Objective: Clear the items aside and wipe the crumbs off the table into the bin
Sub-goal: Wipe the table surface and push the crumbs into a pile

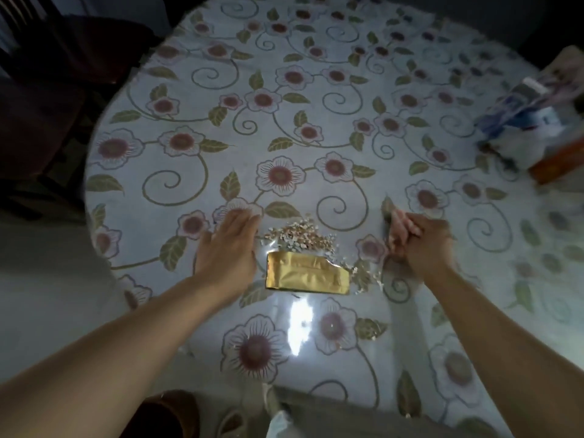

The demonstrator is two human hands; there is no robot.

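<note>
A pile of pale crumbs [300, 237] lies on the round table with its flowered cover [284, 90], toward the near side. Just in front of the crumbs lies a flat gold foil packet [308, 276], and a few crumbs trail off its right end. My left hand [227, 245] rests flat on the cover with straight fingers, just left of the pile and the packet. My right hand [417, 241] is right of the pile and blurred. Its fingers are curled, and I cannot tell whether they hold anything.
Blue-and-white packs [521, 121] and an orange box [556, 162] are heaped at the table's right edge. A dark chair [47, 90] stands at the far left. A brown round object [170, 412] sits below the near table edge.
</note>
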